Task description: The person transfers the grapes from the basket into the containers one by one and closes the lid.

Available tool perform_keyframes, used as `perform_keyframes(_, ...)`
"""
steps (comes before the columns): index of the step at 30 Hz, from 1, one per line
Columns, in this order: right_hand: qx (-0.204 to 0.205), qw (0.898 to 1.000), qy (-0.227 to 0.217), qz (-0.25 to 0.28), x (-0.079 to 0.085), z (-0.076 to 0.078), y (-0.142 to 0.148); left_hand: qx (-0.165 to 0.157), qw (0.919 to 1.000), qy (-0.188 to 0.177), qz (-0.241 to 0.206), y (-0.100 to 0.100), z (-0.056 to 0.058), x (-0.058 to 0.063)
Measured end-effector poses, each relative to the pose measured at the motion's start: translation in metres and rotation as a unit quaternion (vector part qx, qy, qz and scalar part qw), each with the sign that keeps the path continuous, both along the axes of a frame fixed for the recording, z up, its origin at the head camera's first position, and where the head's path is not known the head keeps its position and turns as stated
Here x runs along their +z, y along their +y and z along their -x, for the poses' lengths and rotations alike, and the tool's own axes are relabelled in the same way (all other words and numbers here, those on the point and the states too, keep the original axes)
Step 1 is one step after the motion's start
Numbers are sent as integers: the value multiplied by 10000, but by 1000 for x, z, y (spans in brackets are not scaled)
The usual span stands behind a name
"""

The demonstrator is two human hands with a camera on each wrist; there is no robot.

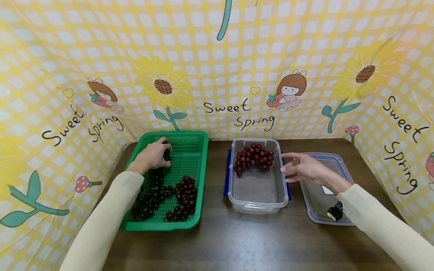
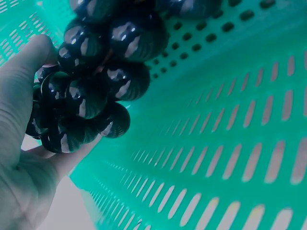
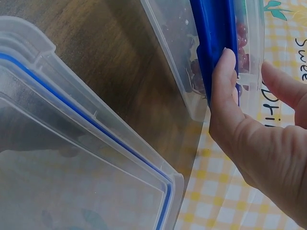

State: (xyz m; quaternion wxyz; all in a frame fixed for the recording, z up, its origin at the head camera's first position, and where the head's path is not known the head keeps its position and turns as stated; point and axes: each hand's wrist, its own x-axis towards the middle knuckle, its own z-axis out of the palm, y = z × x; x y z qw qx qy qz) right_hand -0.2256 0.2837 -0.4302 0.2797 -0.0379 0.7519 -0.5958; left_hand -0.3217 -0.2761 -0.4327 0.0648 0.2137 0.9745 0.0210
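Observation:
My left hand (image 1: pixel 154 155) reaches into the far left of a green plastic basket (image 1: pixel 204 158). Its fingers and thumb curl round a bunch of dark grapes (image 2: pixel 91 91), which mostly hides behind the hand in the head view. Lower in the basket lie more dark grapes (image 1: pixel 152 197) and a redder bunch (image 1: pixel 185 195). My right hand (image 1: pixel 306 167) rests its extended fingers at the right side of a clear plastic container (image 1: pixel 257 205), by a blue side latch (image 3: pixel 218 43). Red grapes (image 1: pixel 254 156) sit in the container's far half.
A clear lid (image 1: pixel 318 209) with a blue seal lies right of the container, under my right forearm. Brown table (image 1: pixel 217 241) shows between and in front of the containers. A yellow checked cloth (image 1: pixel 217 75) hangs behind and at both sides.

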Motion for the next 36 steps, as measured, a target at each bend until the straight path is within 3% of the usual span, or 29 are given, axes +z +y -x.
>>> perform_keyframes(18,-7,10000,6,5,0,0,1,-141,9989,289,-337,10,-9,43)
perform_keyframes(28,-28,10000,6,-11,1,-1,0,-488,9937,741,-688,21,-16,73)
perform_keyframes(36,-14,10000,9,-21,3,-1,0,-745,9887,935,-909,41,-27,95)
